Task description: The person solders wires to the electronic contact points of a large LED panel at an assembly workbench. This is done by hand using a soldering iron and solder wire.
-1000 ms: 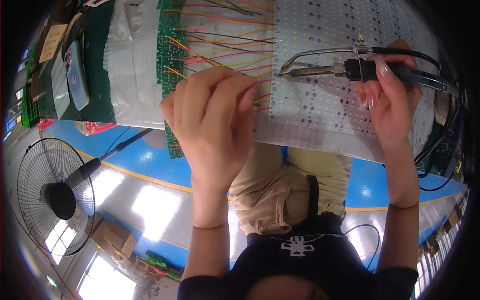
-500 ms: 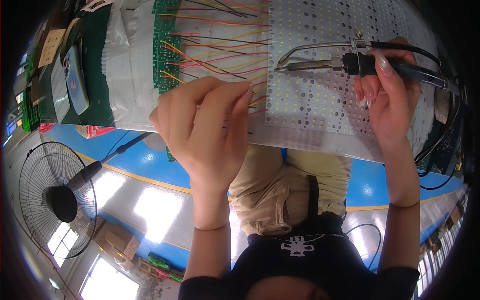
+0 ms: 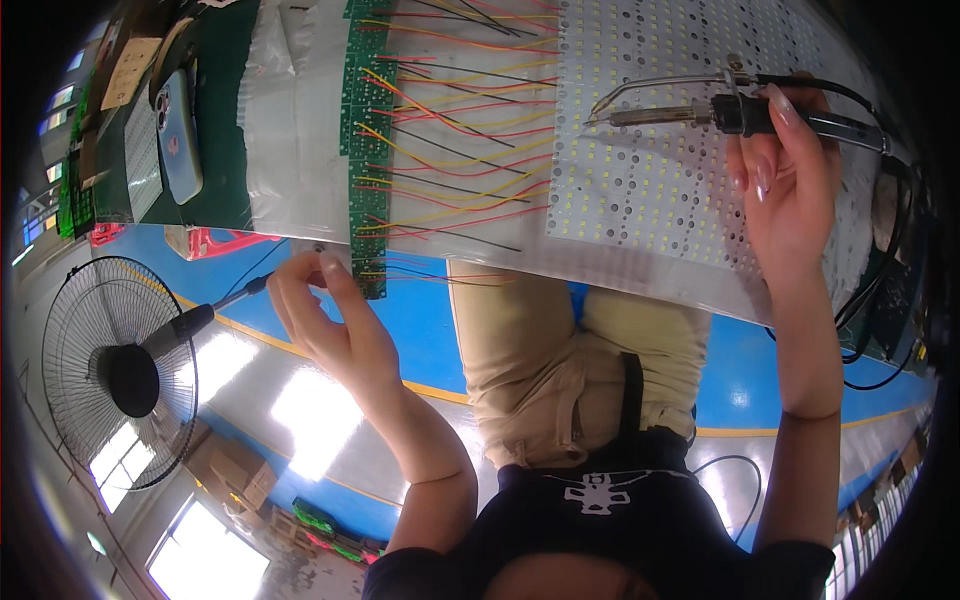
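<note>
right hand (image 3: 790, 190): fingers clamped on soldering iron (image 3: 700, 112), over LED panel (image 3: 680, 150) | left hand (image 3: 335, 320): fingers apart, empty, just below green board (image 3: 368, 150) | wires (image 3: 460, 130) between board and panel

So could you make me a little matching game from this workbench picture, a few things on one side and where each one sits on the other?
Things:
1. soldering iron
2. phone
3. standing fan
4. green circuit strip

Places:
A. on the floor, far left
B. held in the right hand over the white LED panel
C. lying on the dark green mat, upper left
D. between the white sheet and the coloured wires, close to the left hand

Pairs: 1-B, 2-C, 3-A, 4-D
</note>
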Demonstrator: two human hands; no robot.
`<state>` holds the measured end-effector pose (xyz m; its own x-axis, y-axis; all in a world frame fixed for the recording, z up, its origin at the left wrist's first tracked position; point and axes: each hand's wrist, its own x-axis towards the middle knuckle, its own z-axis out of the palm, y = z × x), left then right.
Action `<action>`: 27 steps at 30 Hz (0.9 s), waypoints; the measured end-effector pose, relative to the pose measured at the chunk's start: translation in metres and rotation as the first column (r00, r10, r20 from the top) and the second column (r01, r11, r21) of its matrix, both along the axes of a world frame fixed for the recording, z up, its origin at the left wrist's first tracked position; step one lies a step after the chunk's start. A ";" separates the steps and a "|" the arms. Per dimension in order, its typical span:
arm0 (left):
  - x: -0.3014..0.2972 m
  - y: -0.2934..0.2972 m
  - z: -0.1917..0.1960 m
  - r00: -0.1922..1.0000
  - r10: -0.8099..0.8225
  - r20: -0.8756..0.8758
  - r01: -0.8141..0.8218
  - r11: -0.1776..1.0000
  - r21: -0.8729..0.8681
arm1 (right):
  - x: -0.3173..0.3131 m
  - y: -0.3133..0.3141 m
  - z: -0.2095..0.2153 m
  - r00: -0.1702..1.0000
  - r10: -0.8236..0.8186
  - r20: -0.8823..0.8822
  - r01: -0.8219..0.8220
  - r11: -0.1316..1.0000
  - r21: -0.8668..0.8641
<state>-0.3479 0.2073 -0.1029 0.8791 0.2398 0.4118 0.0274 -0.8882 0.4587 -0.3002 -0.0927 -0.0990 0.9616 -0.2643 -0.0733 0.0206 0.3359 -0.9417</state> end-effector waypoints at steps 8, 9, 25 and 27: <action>-0.012 0.006 -0.011 0.988 -0.085 0.127 0.098 0.990 -0.100 | 0.001 -0.013 -0.014 0.992 0.080 0.097 -0.082 0.996 0.017; -0.014 0.009 -0.012 0.988 -0.082 0.130 0.093 0.992 -0.084 | 0.002 -0.013 -0.015 0.991 0.084 0.102 -0.087 0.996 0.032; -0.019 0.008 -0.011 0.950 -0.305 0.062 0.286 0.934 0.212 | 0.003 -0.009 -0.014 0.990 0.106 0.095 -0.109 0.994 0.025; -0.018 0.007 -0.013 0.947 -0.315 0.063 0.292 0.926 0.240 | 0.002 -0.009 -0.014 0.990 0.106 0.097 -0.108 0.994 0.022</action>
<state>-0.3657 0.2147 -0.1161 0.8476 -0.1412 0.5116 -0.2948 -0.9268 0.2326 -0.2979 -0.1015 -0.1128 0.9872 -0.1586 0.0150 0.0729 0.3663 -0.9276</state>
